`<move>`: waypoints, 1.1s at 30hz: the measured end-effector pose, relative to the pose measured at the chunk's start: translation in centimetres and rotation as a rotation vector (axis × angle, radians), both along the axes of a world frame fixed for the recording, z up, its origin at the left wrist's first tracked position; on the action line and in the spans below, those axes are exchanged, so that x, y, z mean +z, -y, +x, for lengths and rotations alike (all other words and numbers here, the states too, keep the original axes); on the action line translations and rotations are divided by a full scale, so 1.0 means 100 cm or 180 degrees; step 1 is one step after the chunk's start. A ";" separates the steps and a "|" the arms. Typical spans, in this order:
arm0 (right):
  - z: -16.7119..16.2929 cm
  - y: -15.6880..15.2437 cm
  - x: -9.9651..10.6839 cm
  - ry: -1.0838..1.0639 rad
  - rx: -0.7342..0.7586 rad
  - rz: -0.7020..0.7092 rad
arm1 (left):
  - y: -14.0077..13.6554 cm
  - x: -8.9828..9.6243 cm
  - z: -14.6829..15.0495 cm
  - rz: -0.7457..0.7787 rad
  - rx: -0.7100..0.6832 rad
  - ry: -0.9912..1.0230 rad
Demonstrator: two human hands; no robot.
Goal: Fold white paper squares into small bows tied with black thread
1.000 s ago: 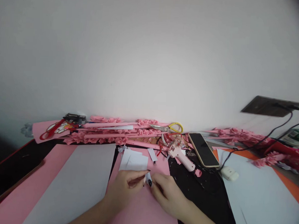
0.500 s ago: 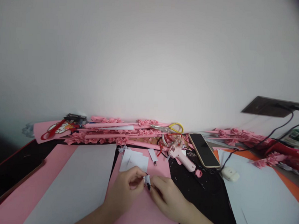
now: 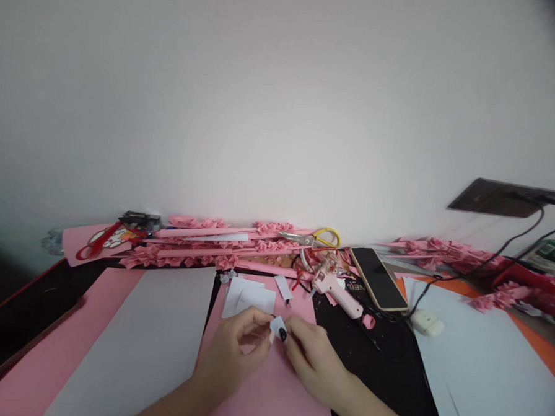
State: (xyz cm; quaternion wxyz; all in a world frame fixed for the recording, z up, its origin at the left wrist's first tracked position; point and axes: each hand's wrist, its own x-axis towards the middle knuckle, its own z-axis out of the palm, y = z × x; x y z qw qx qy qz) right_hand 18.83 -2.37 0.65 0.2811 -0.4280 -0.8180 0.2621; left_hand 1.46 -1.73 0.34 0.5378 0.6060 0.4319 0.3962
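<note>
Between my hands is a small piece of white paper (image 3: 277, 325), held over a pink sheet (image 3: 268, 394). My left hand (image 3: 239, 342) pinches its left edge between thumb and forefinger. On the other side my right hand (image 3: 308, 352) grips it, with a dark-nailed thumb pressed on its face. Just beyond my fingers lie several white paper squares (image 3: 256, 301) and a narrow white strip (image 3: 283, 288). A pink glue gun (image 3: 345, 298) rests to the right of them, beside a small pink paper curl (image 3: 368, 322).
Pink paper flowers on stems (image 3: 200, 253) line the wall, with yellow-handled scissors (image 3: 325, 238) on top. A phone (image 3: 380, 280) and a white earbud case (image 3: 428, 322) lie at right. Black cables (image 3: 513, 239) run from a wall socket (image 3: 501, 198). Large white sheets (image 3: 145, 325) flank both sides.
The small white paper has turned and now shows a flatter face, slightly up and to the right. My right thumb has shifted with it; my left hand has barely moved.
</note>
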 end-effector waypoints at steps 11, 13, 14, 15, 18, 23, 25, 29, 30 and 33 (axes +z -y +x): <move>0.002 -0.002 0.001 -0.0737 0.0337 -0.0741 | -0.004 -0.007 0.001 -0.1239 -0.0635 0.0381; 0.001 -0.001 0.001 -0.0856 0.0363 -0.0862 | -0.003 -0.009 0.001 -0.1295 -0.0740 0.0316; 0.001 -0.001 0.001 -0.0903 0.0372 -0.0915 | -0.003 -0.010 0.001 -0.1299 -0.0770 0.0323; 0.001 -0.001 0.001 -0.0942 0.0372 -0.0963 | -0.003 -0.011 0.001 -0.1298 -0.0798 0.0342; 0.000 -0.002 0.000 -0.1036 0.0364 -0.1088 | -0.003 -0.011 0.001 -0.1274 -0.0839 0.0416; -0.001 -0.002 -0.002 -0.1230 0.0392 -0.1306 | -0.003 -0.013 0.001 -0.1155 -0.0924 0.0464; -0.001 -0.002 -0.003 -0.1330 0.0413 -0.1385 | -0.003 -0.015 0.001 -0.1095 -0.0954 0.0466; -0.001 -0.002 -0.003 -0.1456 0.0438 -0.1499 | -0.002 -0.016 0.001 -0.1012 -0.0929 0.0467; -0.001 -0.002 -0.003 -0.1472 0.0440 -0.1525 | -0.002 -0.016 0.001 -0.1005 -0.0907 0.0466; -0.001 -0.003 -0.004 -0.1507 0.0416 -0.1589 | -0.001 -0.015 0.001 -0.0992 -0.0836 0.0408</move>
